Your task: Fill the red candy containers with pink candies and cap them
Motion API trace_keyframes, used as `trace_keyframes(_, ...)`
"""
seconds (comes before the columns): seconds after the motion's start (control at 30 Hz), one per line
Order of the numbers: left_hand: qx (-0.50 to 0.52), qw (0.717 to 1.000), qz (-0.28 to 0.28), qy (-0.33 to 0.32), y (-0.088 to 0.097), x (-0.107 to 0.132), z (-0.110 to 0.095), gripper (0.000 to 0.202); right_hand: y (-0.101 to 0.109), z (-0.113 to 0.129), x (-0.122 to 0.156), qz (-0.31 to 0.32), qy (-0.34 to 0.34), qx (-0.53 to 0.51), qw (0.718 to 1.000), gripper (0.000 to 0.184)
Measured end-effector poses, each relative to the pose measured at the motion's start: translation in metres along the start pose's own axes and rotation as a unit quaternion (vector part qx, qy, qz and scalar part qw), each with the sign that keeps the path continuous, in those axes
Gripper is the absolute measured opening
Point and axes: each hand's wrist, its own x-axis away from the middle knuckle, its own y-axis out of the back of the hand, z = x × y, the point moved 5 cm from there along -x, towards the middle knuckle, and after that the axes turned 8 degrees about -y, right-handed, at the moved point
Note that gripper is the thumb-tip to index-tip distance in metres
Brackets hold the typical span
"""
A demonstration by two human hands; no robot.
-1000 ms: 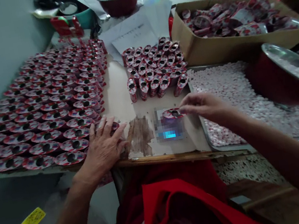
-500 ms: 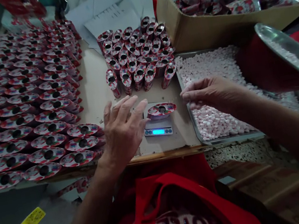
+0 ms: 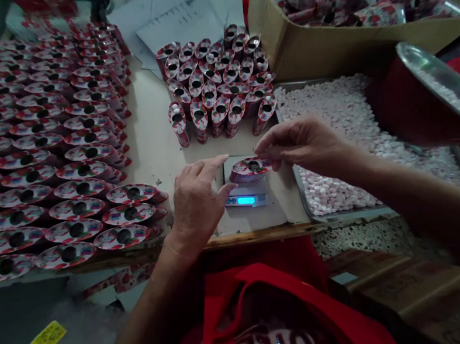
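A small red-and-white printed container (image 3: 249, 167) with a round hole in its top stands on a little digital scale (image 3: 246, 198) whose display glows blue. My left hand (image 3: 197, 201) lies beside the scale's left edge. Its fingers are stretched toward the container and hold nothing. My right hand (image 3: 302, 144) reaches in from the right, with fingertips pinched together just above the container's right rim. What they pinch is too small to make out. Right of the scale, a metal tray (image 3: 307, 206) holds many small white and pink tablets.
Several rows of like containers (image 3: 55, 167) cover the table's left side. A cluster of upright ones (image 3: 215, 85) stands behind the scale. A cardboard box (image 3: 311, 54) of containers sits at the back right. A red bowl (image 3: 413, 98) tilts over the tray. Papers (image 3: 185, 17) lie at the back.
My right hand has moved left from over the tray to the container on the scale, fingers pinched. My left hand has settled lower against the scale's left edge.
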Motion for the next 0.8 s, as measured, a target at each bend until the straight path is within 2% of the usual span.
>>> trace_keyframes(0.1,-0.005,1.0,0.005,0.005,0.0,0.002,0.003,0.051,-0.011,0.004,0.001,-0.022,0.067,0.06,0.996,0.01)
trace_keyframes(0.2,0.006,1.0,0.004,0.011,-0.006,0.0,0.006,0.063,-0.01,0.006,0.002,-0.053,0.067,0.022,0.996,0.009)
trace_keyframes(0.27,0.032,0.999,0.005,0.027,-0.019,-0.004,0.009,0.076,0.001,0.004,0.005,-0.085,0.048,-0.033,0.995,0.011)
trace_keyframes(0.3,0.057,0.998,0.012,0.037,-0.028,-0.007,0.011,0.077,0.01,0.001,0.007,-0.104,0.04,-0.058,0.992,0.013)
trace_keyframes(0.37,0.134,0.989,0.03,0.051,-0.048,-0.015,0.012,0.061,0.032,-0.011,0.014,-0.155,0.027,-0.079,0.984,0.015)
trace_keyframes(0.43,0.208,0.977,0.027,0.042,-0.065,-0.028,0.008,0.04,0.057,-0.028,0.024,-0.22,0.021,-0.038,0.974,0.014)
trace_keyframes(0.47,0.225,0.974,0.011,0.022,-0.069,-0.036,0.003,0.033,0.069,-0.037,0.029,-0.257,0.022,-0.001,0.966,0.013)
trace_keyframes(0.53,0.202,0.977,-0.037,-0.062,-0.07,-0.056,-0.015,0.029,0.085,-0.056,0.04,-0.323,0.027,0.035,0.945,0.016)
trace_keyframes(0.57,0.166,0.977,-0.062,-0.121,-0.069,-0.067,-0.028,0.027,0.09,-0.065,0.044,-0.347,0.023,0.004,0.937,0.017)
trace_keyframes(0.6,0.122,0.971,-0.085,-0.185,-0.067,-0.078,-0.043,0.024,0.092,-0.074,0.046,-0.36,0.01,-0.07,0.93,0.016)
trace_keyframes(0.63,0.075,0.96,-0.105,-0.249,-0.067,-0.089,-0.06,0.022,0.091,-0.083,0.046,-0.358,-0.011,-0.179,0.916,0.011)
trace_keyframes(0.67,0.03,0.943,-0.117,-0.309,-0.068,-0.098,-0.077,0.02,0.086,-0.091,0.044,-0.341,-0.035,-0.302,0.89,0.008)
trace_keyframes(0.73,-0.038,0.903,-0.12,-0.41,-0.075,-0.115,-0.106,0.018,0.071,-0.097,0.037,-0.291,-0.07,-0.519,0.8,0.022)
trace_keyframes(0.8,-0.064,0.871,-0.105,-0.476,-0.087,-0.127,-0.125,0.018,0.061,-0.094,0.031,-0.26,-0.072,-0.654,0.707,0.035)
